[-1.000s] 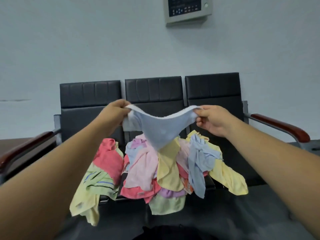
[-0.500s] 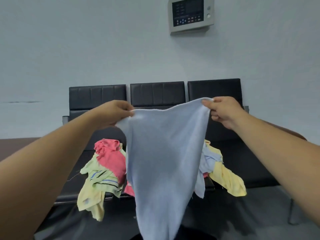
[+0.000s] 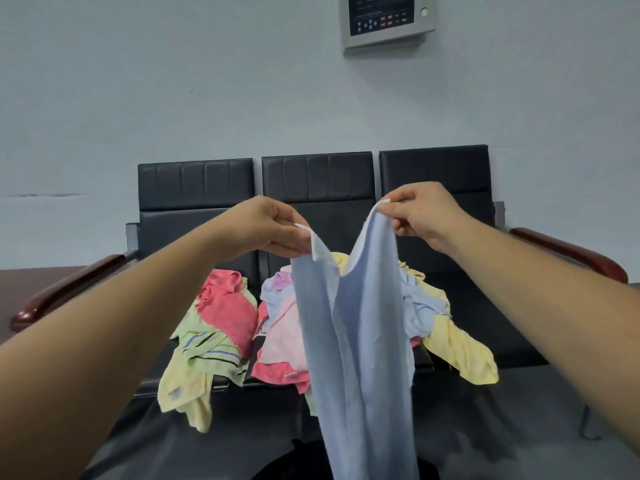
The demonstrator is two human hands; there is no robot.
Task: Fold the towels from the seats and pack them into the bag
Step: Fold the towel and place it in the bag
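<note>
A light blue towel [image 3: 360, 341] hangs lengthwise in front of me, sagging in a V between its two top corners. My left hand [image 3: 266, 230] pinches the left corner and my right hand [image 3: 419, 213] pinches the right corner, a little higher. Behind it a heap of towels [image 3: 221, 306] in pink, yellow, green, lilac and blue lies on the black three-seat bench [image 3: 194, 188], some hanging over the seat's front edge. A dark shape at the bottom edge [image 3: 298, 462] may be the bag; I cannot tell.
The bench has dark red armrests, one on the left [image 3: 65, 289] and one on the right [image 3: 568, 251]. A control panel [image 3: 388, 19] hangs on the pale wall above. A dark floor lies below the seats.
The towel was spread wide half a second ago. My hands have since come closer together, so its top edge now sags and the towel narrows into a long hanging strip.
</note>
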